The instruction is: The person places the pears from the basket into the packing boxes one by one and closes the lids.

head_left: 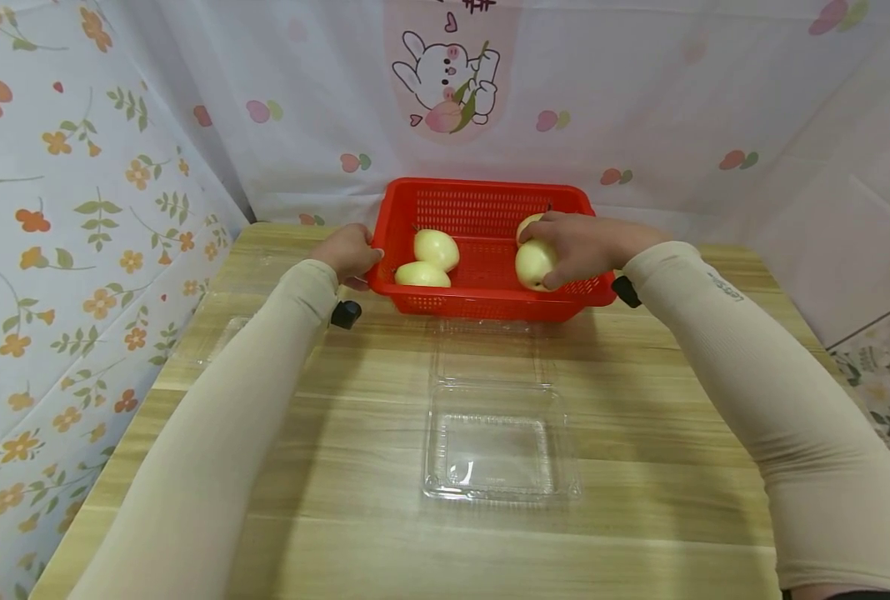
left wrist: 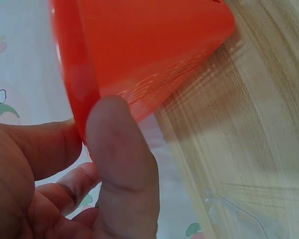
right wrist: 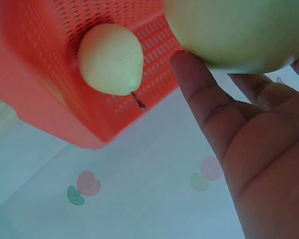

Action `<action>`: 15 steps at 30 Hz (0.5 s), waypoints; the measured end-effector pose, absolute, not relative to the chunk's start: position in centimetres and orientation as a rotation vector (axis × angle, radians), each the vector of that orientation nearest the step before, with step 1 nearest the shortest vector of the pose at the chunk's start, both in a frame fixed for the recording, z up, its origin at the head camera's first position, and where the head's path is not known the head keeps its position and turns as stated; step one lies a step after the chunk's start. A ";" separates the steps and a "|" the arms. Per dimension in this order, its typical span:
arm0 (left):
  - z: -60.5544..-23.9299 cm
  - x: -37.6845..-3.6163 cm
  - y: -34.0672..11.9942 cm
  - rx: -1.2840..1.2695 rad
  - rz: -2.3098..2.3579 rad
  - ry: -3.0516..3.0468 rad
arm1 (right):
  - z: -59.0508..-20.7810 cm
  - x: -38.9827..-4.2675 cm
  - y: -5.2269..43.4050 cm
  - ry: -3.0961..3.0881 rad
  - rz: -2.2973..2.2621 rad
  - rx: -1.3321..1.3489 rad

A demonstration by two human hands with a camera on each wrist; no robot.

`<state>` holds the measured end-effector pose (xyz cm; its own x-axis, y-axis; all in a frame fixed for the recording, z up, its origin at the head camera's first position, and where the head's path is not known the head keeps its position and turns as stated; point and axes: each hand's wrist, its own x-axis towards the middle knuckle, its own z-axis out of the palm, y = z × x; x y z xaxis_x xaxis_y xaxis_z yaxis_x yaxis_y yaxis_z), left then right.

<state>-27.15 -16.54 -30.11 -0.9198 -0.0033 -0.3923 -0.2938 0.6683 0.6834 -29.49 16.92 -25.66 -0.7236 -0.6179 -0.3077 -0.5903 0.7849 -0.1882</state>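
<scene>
A red plastic basket [head_left: 482, 304] stands at the back of the table. My left hand [head_left: 343, 252] grips its left rim; in the left wrist view, thumb and fingers pinch the red edge [left wrist: 70, 64]. Over the basket's right end, my right hand [head_left: 587, 240] holds a pale yellow pear [head_left: 532, 265], its fingers curved around the fruit. The same pear [right wrist: 239, 35] fills the top of the right wrist view. Another pear [right wrist: 111, 59] with a dark stem lies inside, partly hidden by my hand in the head view. Two more pears [head_left: 436, 250] rest at the basket's left.
In front of the basket a clear plastic clamshell box [head_left: 490, 454] lies unfolded on the wooden table [head_left: 640, 467]. More clear plastic [head_left: 223, 337] lies at the left, partly behind my left sleeve. A printed cloth [head_left: 640, 92] hangs right behind the basket.
</scene>
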 end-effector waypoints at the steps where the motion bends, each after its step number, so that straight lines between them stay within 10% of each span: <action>1: -30.1 -27.1 -16.5 -0.234 1.122 2.526 | -25.6 -29.4 16.9 2.623 -0.116 -0.927; 15: -30.0 -27.2 -16.6 -0.243 1.155 2.493 | -24.7 -28.2 16.6 2.649 -0.123 -0.934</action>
<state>-27.17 -16.64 -29.98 -0.9124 0.0034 -0.4093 -0.3100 0.6473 0.6964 -28.19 16.64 -24.69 -0.7313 -0.6233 -0.2768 -0.5951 0.7815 -0.1875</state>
